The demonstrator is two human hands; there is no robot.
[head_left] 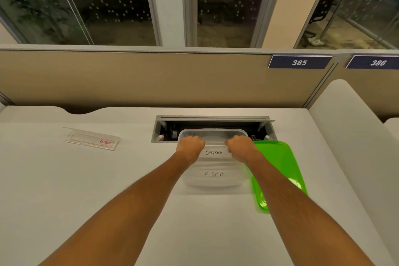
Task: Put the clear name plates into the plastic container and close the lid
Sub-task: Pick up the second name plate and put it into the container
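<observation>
A clear plastic container [213, 181] stands on the white desk in front of me. Over its opening I hold a clear name plate marked "OSTRICH" [214, 152]: my left hand [190, 146] grips its left end and my right hand [240, 147] its right end. Below it, inside the container, lies another plate marked "SIGMA" [214, 174]. A third clear name plate [92, 138] with a red label lies flat on the desk to the far left. The green lid [278, 170] rests on the desk to the right of the container, partly under my right forearm.
An open cable tray [212, 124] is sunk into the desk just behind the container. A beige partition [151, 77] with number signs 385 and 386 closes off the back. A white side panel [349, 136] bounds the desk on the right.
</observation>
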